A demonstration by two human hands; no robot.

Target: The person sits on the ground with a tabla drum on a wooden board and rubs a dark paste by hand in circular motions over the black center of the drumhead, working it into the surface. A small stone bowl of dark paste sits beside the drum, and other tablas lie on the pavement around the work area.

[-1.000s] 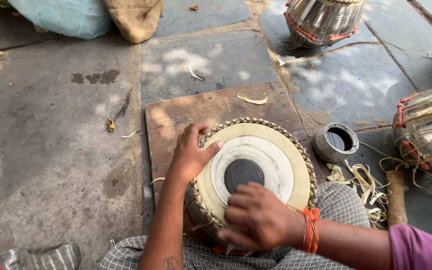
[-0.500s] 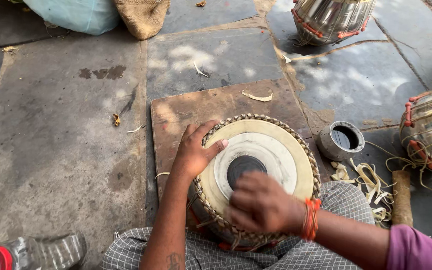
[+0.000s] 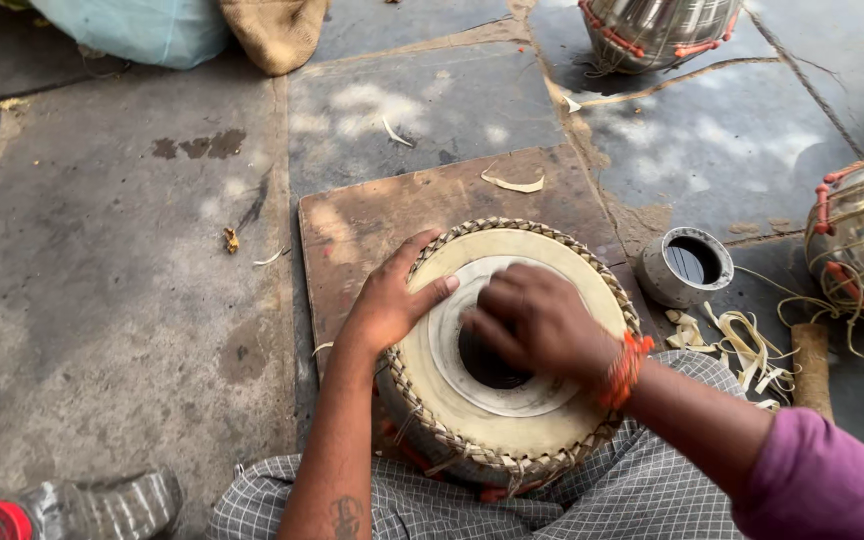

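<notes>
The left hand [image 3: 392, 300] lies spread flat on the round cream drum with a woven rim [image 3: 562, 425]. The right hand [image 3: 537, 320] presses curled fingers on its black middle spot [image 3: 487, 365].

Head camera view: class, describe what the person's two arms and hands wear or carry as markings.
The left hand is bare; its forearm carries a small dark tattoo and no sleeve. The right hand has an orange thread band at the wrist and a purple sleeve further up.
</notes>
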